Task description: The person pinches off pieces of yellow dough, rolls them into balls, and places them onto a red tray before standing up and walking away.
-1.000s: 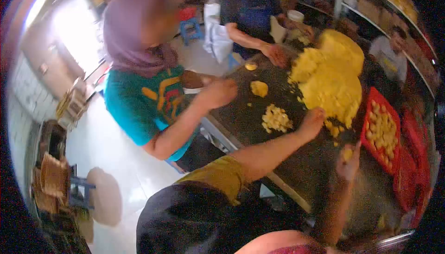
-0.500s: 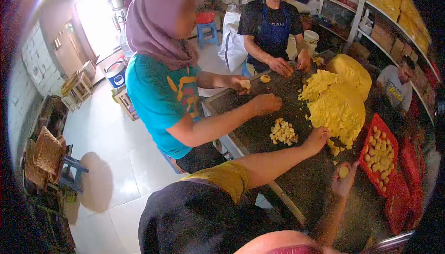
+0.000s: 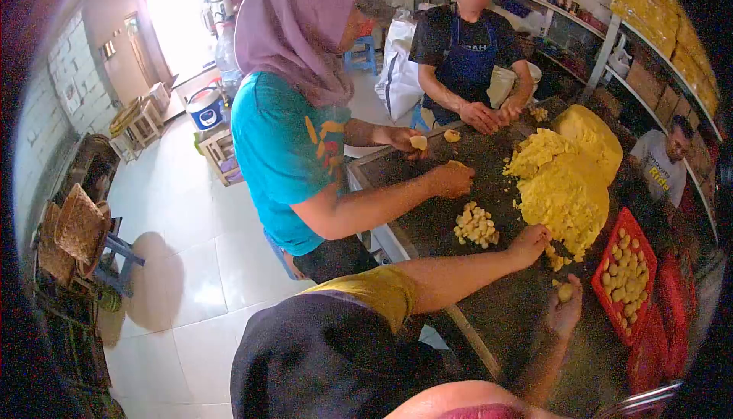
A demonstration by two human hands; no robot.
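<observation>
My left hand (image 3: 528,246) reaches over the dark table beside a big mound of crumbly yellow dough (image 3: 569,194). Its fingers are pinched together near the mound's lower edge, and whatever they hold is hidden. Nearer to me, my right hand (image 3: 565,313) has its fingers curled around a small yellow dough ball (image 3: 565,292). Right of it, a red basket (image 3: 602,291) holds many similar balls. A heap of small pale chunks (image 3: 475,226) lies on the table left of my left hand.
At the left table edge, a person in a teal shirt (image 3: 279,159) handles small pieces. A person in a blue apron (image 3: 469,60) works across the table (image 3: 489,297). Another person (image 3: 663,161) is at the far right. Shelves (image 3: 550,6) line the back wall.
My left hand has drawn slightly off the dough's edge, fingers still pinched. My right hand has turned, curling its fingers more around the dough ball. The view has shifted slightly.
</observation>
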